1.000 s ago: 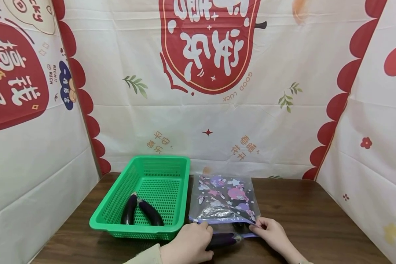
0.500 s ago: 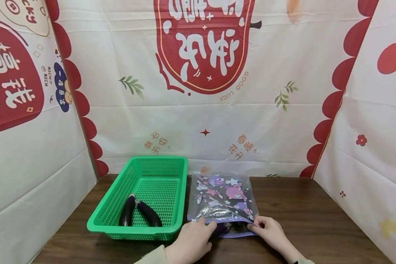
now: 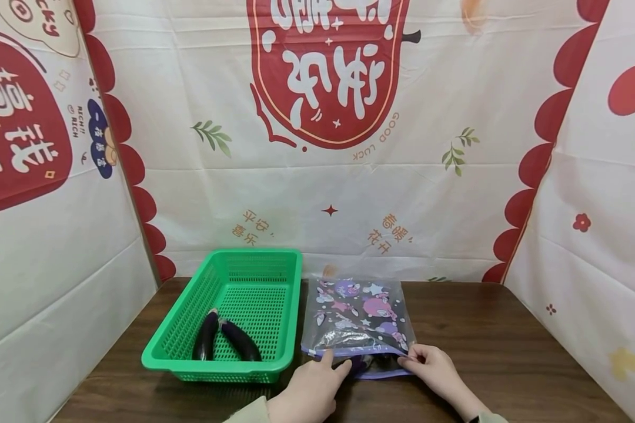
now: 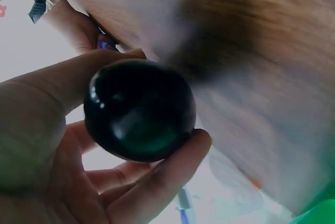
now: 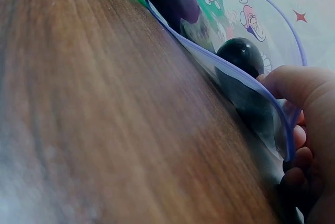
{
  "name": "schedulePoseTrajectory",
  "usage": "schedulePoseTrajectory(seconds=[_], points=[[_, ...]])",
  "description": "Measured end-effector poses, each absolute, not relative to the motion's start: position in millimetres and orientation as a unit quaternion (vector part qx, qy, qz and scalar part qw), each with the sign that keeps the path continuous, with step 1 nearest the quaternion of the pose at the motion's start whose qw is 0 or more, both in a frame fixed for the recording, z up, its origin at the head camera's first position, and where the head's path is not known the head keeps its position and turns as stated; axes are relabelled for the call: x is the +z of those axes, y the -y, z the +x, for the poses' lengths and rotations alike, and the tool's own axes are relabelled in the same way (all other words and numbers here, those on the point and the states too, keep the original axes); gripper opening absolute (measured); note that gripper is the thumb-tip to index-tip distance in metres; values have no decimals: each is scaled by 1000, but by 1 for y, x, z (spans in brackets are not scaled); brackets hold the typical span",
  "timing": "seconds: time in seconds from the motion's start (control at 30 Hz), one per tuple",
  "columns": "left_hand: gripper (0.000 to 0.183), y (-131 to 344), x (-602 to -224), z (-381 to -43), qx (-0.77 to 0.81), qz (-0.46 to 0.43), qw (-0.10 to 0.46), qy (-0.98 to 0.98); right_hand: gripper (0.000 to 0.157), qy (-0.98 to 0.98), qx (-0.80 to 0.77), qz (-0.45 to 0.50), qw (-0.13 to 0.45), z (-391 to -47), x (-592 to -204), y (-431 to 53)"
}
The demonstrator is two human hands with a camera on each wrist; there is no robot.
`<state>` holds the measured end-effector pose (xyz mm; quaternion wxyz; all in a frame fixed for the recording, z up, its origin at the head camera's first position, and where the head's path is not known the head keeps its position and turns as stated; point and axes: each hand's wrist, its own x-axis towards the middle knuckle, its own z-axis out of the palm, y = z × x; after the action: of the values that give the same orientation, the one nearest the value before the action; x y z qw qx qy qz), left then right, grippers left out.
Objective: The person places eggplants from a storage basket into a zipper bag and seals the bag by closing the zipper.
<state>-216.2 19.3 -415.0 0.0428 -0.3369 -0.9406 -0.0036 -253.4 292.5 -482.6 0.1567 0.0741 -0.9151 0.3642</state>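
Observation:
My left hand (image 3: 309, 388) grips a dark purple eggplant (image 4: 138, 111), its thumb and fingers curled round the sides. The stem end of this eggplant reaches into the mouth of a clear zip bag (image 3: 344, 305) printed with cartoon figures and stars. At the right corner of the bag's purple-edged mouth, my right hand (image 3: 436, 373) pinches the rim, and the mouth gapes. Another eggplant (image 5: 241, 56) lies inside the bag, close to the right thumb in the right wrist view. How far it extends into the bag is hidden.
Left of the bag stands a green plastic basket (image 3: 222, 365) holding two eggplants, one upright in view (image 3: 206, 335) and one slanted (image 3: 240, 341). Both basket and bag rest on a brown wooden table (image 3: 481, 329). Printed cloth walls (image 3: 296, 194) enclose the table's back and sides.
My left hand has turned the eggplant from lying across the front of the bag to pointing into its mouth. My right hand keeps its pinch on the rim.

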Motion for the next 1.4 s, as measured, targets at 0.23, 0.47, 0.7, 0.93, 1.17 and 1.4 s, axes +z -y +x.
schedulePoseTrajectory(seconds=[0.23,0.47,0.7,0.93,1.17,1.4], points=[[53,-25,-417,-215,13,-310,56,949,37,916,366,70,150,-253,-484,-293],[40,-31,-416,-219,-12,-329,88,940,36,915,366,71,155,-255,-482,-292],[46,-36,-420,-226,-27,-335,77,939,37,915,365,73,154,-255,-482,-292],[64,-34,-423,-223,-32,-352,27,935,38,916,363,71,156,-255,-482,-293],[70,-30,-417,-214,-27,-364,-38,930,37,918,358,67,155,-255,-480,-294],[71,-27,-417,-210,-14,-380,-27,924,37,920,359,64,147,-255,-482,-293]])
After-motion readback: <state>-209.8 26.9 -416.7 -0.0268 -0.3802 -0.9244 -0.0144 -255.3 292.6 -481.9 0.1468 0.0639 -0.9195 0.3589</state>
